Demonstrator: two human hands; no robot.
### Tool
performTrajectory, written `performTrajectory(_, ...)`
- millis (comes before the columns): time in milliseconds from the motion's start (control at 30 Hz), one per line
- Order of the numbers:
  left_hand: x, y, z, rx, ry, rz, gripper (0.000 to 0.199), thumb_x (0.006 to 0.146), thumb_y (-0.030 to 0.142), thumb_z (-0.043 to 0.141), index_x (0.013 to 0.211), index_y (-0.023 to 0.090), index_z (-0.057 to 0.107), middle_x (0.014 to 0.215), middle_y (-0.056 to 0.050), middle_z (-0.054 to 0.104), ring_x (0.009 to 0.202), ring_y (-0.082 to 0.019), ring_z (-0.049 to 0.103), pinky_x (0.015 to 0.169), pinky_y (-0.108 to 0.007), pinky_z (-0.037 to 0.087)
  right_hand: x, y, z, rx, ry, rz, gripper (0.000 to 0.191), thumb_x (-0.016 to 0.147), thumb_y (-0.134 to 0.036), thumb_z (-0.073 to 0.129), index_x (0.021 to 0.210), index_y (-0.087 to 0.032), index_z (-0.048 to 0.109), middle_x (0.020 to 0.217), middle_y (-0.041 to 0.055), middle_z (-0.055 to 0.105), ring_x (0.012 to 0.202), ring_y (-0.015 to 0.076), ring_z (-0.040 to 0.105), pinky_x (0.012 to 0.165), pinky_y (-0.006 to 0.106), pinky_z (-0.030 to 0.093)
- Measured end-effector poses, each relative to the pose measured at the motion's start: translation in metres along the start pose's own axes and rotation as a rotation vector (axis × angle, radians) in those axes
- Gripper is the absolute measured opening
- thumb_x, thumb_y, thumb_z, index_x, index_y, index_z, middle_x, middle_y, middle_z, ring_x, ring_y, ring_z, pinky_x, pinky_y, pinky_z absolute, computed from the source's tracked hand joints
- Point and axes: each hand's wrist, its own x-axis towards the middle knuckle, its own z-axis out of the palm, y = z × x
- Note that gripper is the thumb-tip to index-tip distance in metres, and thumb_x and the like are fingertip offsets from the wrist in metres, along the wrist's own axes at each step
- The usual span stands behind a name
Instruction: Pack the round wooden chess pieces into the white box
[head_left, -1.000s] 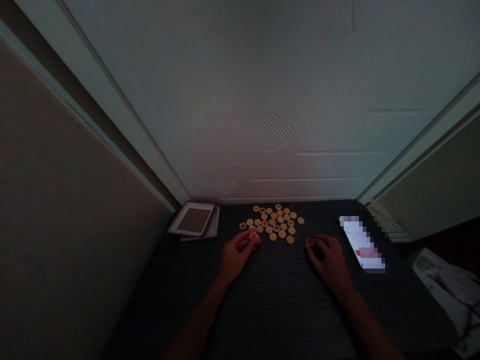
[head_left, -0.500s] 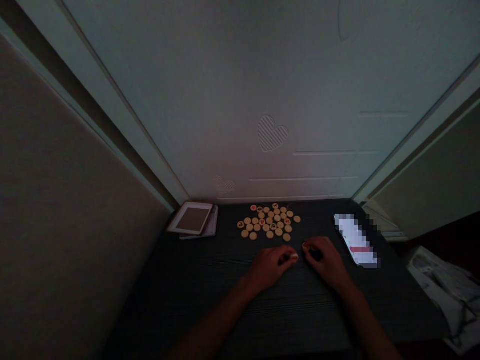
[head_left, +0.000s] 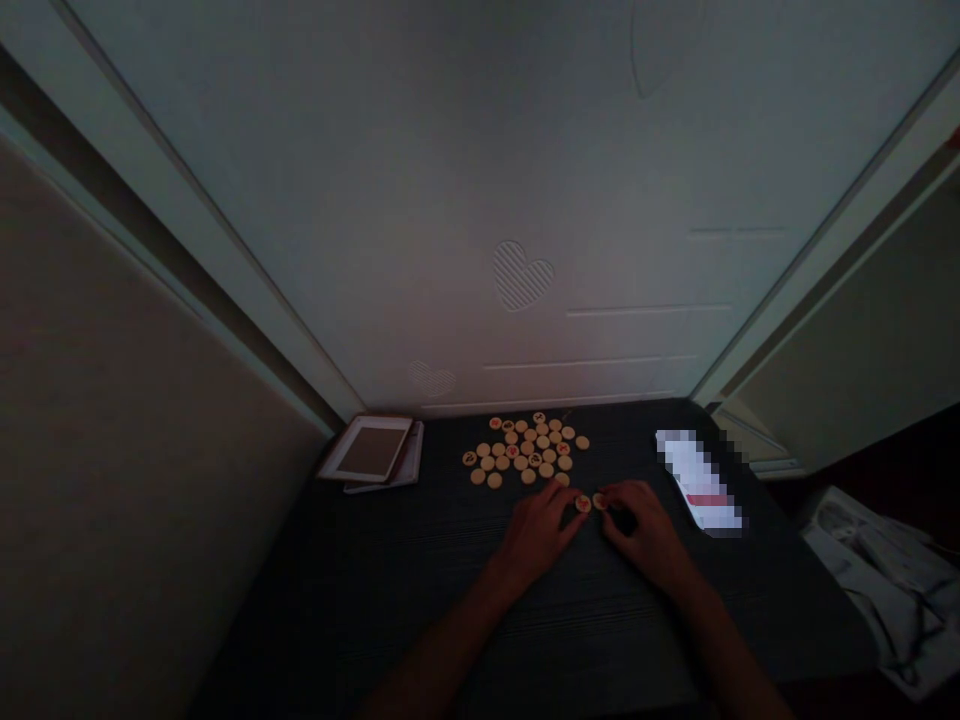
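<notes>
Left hand pinching a red-marked disc, lower frame just right of centre, right hand narrowed on a second disc beside it, loose discs scattered above on dark table, bright phone lower right.

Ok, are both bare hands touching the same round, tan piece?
No, the left hand touches a round, tan, red-marked piece, while the right hand touches a second piece beside it.

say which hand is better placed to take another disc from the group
Probably the left hand: it sits closer to the group, while the right hand is nearer the phone. Both touch discs.
</notes>
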Motion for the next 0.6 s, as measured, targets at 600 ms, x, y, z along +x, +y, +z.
performTrajectory(600, -0.001, -0.013, -0.027, 0.252, 0.091, 0.045, 0.031, 0.099, 0.03, 0.061, 0.129, 0.029, 0.063, 0.12, -0.007, 0.063, 0.109, -0.026, 0.063, 0.096, -0.045, 0.052, 0.002, -0.003, -0.002, -0.007, 0.059, 0.055, 0.016, 0.091, -0.024, 0.063, 0.106, -0.027, 0.068, 0.117, 0.0081, 0.068, 0.111, 0.028, 0.061, 0.095, 0.048, 0.053)
